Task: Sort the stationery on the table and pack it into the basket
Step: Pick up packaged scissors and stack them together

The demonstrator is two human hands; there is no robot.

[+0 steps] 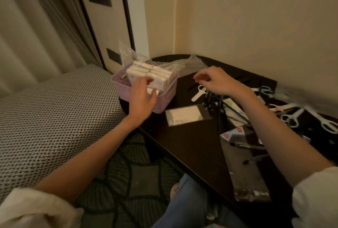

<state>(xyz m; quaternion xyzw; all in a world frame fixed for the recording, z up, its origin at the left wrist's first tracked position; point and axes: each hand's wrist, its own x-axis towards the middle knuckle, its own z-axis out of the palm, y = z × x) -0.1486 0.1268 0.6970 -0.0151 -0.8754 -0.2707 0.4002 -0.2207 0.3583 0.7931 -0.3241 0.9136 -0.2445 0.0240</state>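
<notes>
Left grip (141, 93) extended, fingers relaxed, right grip (214, 80) hovering, loosely curled

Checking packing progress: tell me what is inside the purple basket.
The purple basket holds a clear bag of white boxes, which the left hand touches. Whatever lies beneath the bag is hidden.

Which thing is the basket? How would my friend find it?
Look at the dark table in the corner, then its left end beside the woven grey seat. The basket is the pale purple plastic box with little holes, and the left hand touches the white packs in it. Nothing else is purple.
</notes>
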